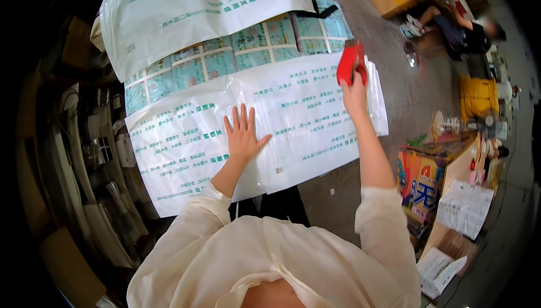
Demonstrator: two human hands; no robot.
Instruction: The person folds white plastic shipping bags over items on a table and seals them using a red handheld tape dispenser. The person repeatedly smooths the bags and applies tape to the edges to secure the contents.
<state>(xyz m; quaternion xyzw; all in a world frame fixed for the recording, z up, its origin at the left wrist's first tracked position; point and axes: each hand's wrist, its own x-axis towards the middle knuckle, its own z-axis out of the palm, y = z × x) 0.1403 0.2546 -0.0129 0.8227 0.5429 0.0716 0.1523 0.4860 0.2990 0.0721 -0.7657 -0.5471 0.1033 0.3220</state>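
Observation:
A large white plastic sheet [315, 156] with green print lies in front of me over a stack of blue-green packages [205, 63]. My left hand [244, 133] presses flat on the sheet left of its middle, fingers spread. Just above and beside it a shiny clear strip [235, 87], which looks like tape, runs along a seam. In my right hand [354, 91] is a red tape dispenser [352, 63], held by its near end at the sheet's far right edge. The layered sheet edge beside it is loose.
Another white printed sheet [197, 3] covers the far packages, with a black strap [322, 12] beside it. Shelves with boxes [96, 150] line the left. A colourful carton [420, 178] and papers [465, 206] stand at right. A person [459, 32] sits at far right.

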